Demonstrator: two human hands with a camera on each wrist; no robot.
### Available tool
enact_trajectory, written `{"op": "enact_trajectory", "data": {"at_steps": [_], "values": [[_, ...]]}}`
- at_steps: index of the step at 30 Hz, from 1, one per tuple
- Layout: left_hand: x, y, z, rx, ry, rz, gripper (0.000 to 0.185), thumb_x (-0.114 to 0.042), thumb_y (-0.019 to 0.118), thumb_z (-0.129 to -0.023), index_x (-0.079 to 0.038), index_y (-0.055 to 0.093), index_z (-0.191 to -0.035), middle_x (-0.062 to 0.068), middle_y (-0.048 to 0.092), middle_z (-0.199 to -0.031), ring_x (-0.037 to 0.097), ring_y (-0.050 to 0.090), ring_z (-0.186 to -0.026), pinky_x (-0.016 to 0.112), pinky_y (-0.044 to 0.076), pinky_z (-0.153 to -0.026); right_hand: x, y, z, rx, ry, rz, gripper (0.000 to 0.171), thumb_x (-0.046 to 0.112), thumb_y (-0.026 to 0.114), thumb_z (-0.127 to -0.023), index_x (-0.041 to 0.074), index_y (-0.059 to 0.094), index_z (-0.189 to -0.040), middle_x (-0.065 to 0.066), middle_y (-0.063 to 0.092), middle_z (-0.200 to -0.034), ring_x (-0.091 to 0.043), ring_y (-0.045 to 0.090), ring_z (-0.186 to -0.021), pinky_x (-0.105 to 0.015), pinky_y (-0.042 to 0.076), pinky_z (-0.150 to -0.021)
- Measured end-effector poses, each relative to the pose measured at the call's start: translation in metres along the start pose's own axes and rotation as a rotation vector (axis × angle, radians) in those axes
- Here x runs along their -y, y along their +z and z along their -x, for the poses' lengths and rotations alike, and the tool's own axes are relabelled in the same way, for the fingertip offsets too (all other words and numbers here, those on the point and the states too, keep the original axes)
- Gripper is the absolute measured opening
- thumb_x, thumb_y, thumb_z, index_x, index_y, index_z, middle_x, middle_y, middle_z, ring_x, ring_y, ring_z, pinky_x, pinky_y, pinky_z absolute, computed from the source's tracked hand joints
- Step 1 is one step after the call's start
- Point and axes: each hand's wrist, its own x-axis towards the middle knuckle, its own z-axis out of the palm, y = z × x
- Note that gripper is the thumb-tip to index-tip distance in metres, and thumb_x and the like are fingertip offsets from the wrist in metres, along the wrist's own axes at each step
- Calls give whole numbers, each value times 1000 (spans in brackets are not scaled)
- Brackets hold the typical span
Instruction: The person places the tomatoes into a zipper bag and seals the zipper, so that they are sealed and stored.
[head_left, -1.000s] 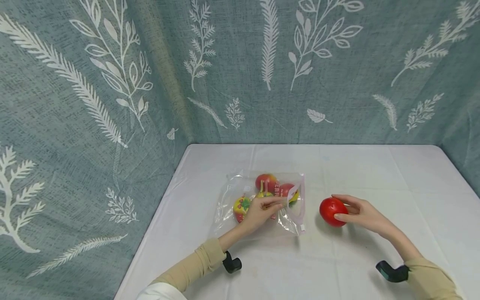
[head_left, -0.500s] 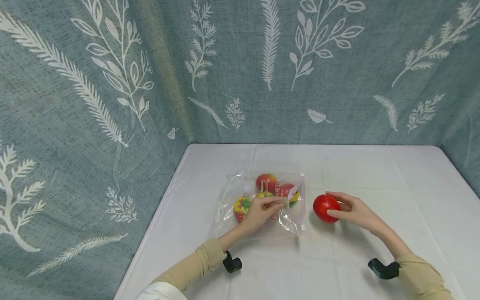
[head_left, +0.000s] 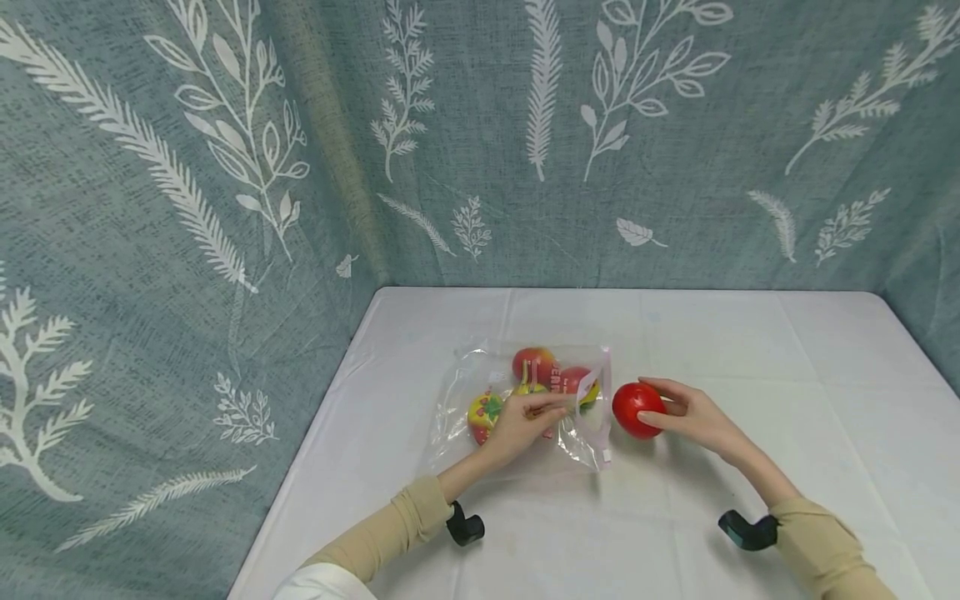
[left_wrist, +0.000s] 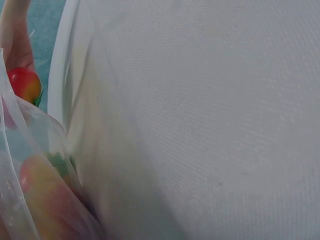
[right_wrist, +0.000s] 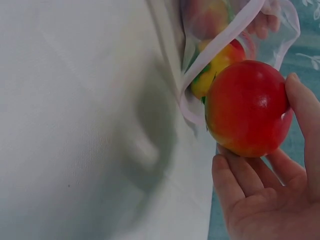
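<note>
My right hand point(head_left: 697, 418) grips a round, glossy red fruit point(head_left: 636, 410) just right of a clear plastic bag's mouth. In the right wrist view, the fruit point(right_wrist: 250, 107) shows yellow-green on its left side, with the thumb on one side and the fingers below. My left hand point(head_left: 519, 427) pinches the upper layer of the bag point(head_left: 450, 408) near its pinkish edge point(head_left: 606, 367), and the mouth gapes there. Several red-and-yellow fruits point(head_left: 532, 364) lie inside, partly hidden by the left hand. Left wrist view: the bag point(left_wrist: 50, 130) fills the left side.
A white cloth point(head_left: 757, 358) covers the table under the bag. Behind and to the left hangs a blue-green curtain point(head_left: 487, 125) with white leaf prints. Black wrist cameras point(head_left: 467, 527) sit under both forearms.
My right hand has carried the red fruit leftward and slightly up the view, from well apart to close beside the bag's mouth. The left hand and bag have stayed in place.
</note>
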Motion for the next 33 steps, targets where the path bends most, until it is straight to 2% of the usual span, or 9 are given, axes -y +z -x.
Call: {"op": "enact_trajectory", "data": {"at_steps": [6,16,24,33], "values": [[-1,1,0,0,3,-15,26,-3,61,-90,5,65,-115,25,68,-100,15,53,-58,12,38,-50,2,6,-7,-2,0,-2,68,32,69,-86,4,40,-141,-25,46,-140,-47,49,-122,-47,53,-87],[-2,1,1,6,4,-2,26,-3,61,-91,5,65,-115,25,69,-100,11,52,-57,12,38,-50,2,11,-17,4,-12,-30,66,34,67,-88,4,41,-141,-25,46,-140,-46,50,-122,-52,50,-90],[-2,1,1,7,-15,14,27,-3,61,-91,5,65,-115,25,68,-104,11,54,-60,14,42,-54,3,19,-21,17,-2,-42,68,34,67,-87,3,40,-141,-25,45,-141,-46,49,-122,-50,51,-90],[-3,1,1,11,-15,2,27,-3,61,-90,5,65,-116,26,68,-100,10,53,-59,15,43,-54,7,24,-22,41,-22,-69,67,31,66,-88,0,38,-141,-27,46,-140,-46,50,-121,-48,52,-89]]}}
